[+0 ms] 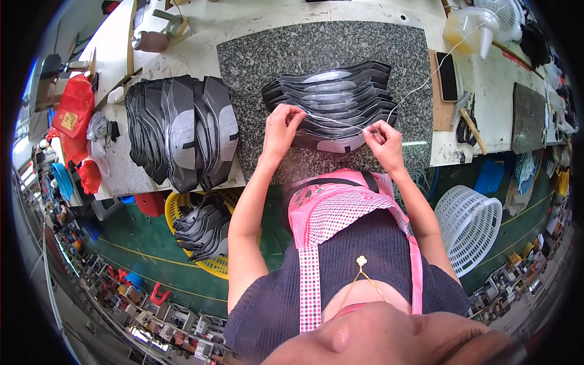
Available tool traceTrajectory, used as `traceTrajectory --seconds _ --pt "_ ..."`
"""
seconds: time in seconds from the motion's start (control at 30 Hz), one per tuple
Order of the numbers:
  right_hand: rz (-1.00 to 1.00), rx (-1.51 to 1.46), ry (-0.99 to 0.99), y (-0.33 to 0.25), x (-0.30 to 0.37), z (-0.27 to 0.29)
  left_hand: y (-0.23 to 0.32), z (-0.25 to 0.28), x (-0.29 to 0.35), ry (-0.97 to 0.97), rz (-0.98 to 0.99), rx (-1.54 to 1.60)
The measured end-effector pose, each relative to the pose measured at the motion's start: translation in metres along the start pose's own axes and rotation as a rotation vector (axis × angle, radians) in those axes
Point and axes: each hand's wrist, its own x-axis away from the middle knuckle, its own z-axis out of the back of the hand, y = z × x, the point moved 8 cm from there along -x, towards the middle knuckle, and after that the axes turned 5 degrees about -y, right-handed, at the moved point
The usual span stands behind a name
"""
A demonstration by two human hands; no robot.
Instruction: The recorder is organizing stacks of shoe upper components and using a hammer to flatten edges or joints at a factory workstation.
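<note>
A fanned stack of black and grey cut pieces [331, 100] lies on a speckled stone slab [243, 61] in front of me. At the stack's near left corner my left hand [280, 129] is closed, thumb and finger pinching a white string [334, 123]. My right hand [386, 145] pinches the same string by the near right corner. Between the hands the string stretches over the near part of the stack. From the right side of the stack it runs up toward the far right of the table. Whether it passes under the stack is hidden.
More stacked black pieces [173, 128] lie left of the slab. Below the table edge, a yellow basket [173, 210] holds similar pieces; a white basket [468, 225] stands right. A phone [446, 76], a wooden-handled tool [473, 130] and a yellowish container [465, 33] sit on the right.
</note>
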Motion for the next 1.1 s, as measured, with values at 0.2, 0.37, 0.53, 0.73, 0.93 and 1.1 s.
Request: traceTrajectory --seconds 0.2,0.37,0.53,0.73,0.93,1.1 --pt "0.019 -0.053 0.048 0.014 0.003 0.015 0.013 -0.001 -0.013 -0.058 -0.074 -0.026" --pt "-0.012 -0.136 0.039 0.015 0.003 0.019 0.036 -0.002 -0.014 -0.083 -0.478 -0.251" --pt "-0.019 -0.116 0.015 0.021 0.004 0.017 0.039 -0.007 0.008 -0.065 -0.670 -0.547" --pt "-0.019 -0.108 -0.002 0.023 0.006 0.008 0.040 -0.006 0.016 0.030 -0.706 -0.590" --pt "-0.026 -0.120 0.003 0.022 0.003 0.008 0.005 0.005 -0.015 0.013 -0.234 -0.156" --pt "-0.025 -0.101 0.012 0.022 0.000 0.009 -0.001 -0.002 -0.023 -0.066 -0.097 -0.149"
